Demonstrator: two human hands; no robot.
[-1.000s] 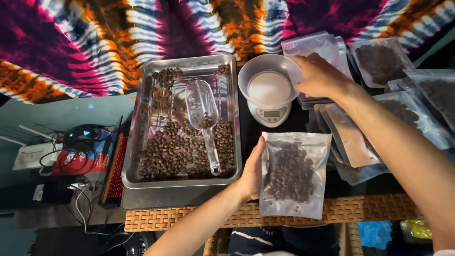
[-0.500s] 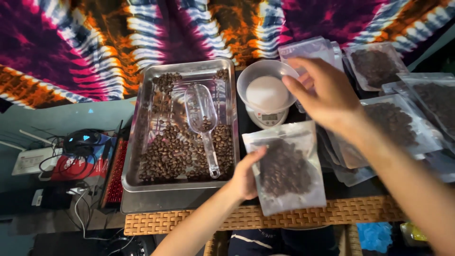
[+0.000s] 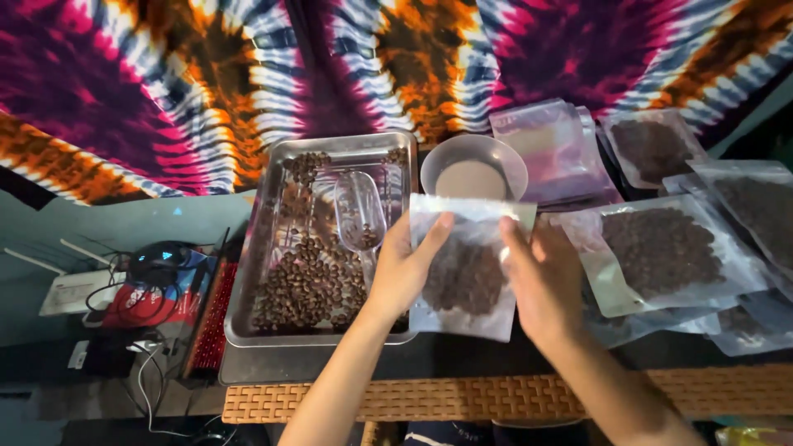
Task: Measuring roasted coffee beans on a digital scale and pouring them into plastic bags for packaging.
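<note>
Clear bean pouch [image 3: 465, 277] between hands [image 3: 475, 272]

The clear pouch [image 3: 467, 272] covers the scale under the white bowl [image 3: 473, 168] and the metal tray's [image 3: 273, 248] near right corner. The right hand [image 3: 545, 281] hides the pouch's right edge. At the desk's right edge, 2 filled bags [image 3: 756, 198] are cut off by the frame.

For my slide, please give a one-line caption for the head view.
Both hands, left hand and right hand, hold a clear pouch of coffee beans beside a metal tray with a scoop.
</note>
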